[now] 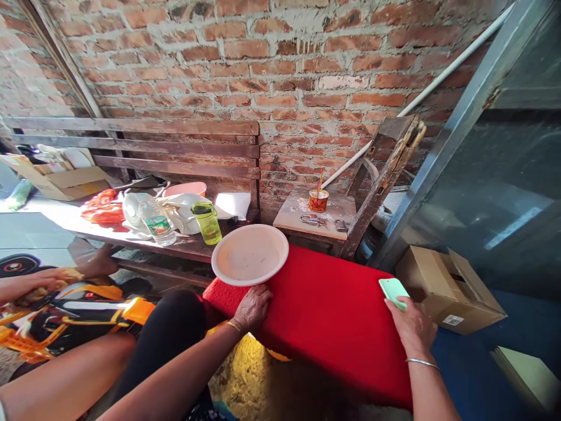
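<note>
A: State of the hands?

B: Left hand [254, 309], curled by the red cloth [337, 321], grip not discernible; right hand [412, 324], clamped on the green phone [393, 292] at the cloth's right end

A: Progress?

B: Phone held, not set down; basin [250, 257], beyond, already on the cloth

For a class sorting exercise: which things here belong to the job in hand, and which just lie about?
Apparently in use:
green phone, held in right fingers
red cloth, under left fingers
pale basin, close by

Lying about:
green drinking bottle
clear bottle
padlocks
rightmost cardboard box
</note>
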`<move>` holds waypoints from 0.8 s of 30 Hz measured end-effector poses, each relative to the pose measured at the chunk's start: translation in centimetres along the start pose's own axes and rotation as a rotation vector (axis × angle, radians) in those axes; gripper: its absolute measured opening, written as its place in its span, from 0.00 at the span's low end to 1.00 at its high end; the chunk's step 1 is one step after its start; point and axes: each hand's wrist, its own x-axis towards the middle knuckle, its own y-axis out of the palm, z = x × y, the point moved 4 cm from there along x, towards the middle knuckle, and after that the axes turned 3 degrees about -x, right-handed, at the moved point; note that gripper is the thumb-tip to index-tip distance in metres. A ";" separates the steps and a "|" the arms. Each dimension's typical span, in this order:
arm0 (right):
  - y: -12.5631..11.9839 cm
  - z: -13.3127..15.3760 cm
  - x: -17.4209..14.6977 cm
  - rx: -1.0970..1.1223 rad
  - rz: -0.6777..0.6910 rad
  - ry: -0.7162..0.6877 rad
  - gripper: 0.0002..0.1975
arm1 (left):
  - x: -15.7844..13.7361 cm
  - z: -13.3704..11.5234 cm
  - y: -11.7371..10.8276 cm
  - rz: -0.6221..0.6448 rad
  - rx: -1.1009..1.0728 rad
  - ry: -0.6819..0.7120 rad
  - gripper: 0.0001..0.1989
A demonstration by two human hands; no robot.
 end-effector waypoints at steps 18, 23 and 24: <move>-1.4 -2.8 -3.2 0.358 -0.003 0.007 0.36 | 0.5 -0.1 0.3 0.006 0.032 0.006 0.15; -1.8 -3.0 -3.1 0.179 0.002 -0.047 0.33 | 0.7 -0.4 0.2 0.004 0.033 0.006 0.14; -2.0 -3.7 -2.9 0.152 -0.005 -0.013 0.33 | 0.7 -0.5 0.2 0.005 0.032 0.003 0.14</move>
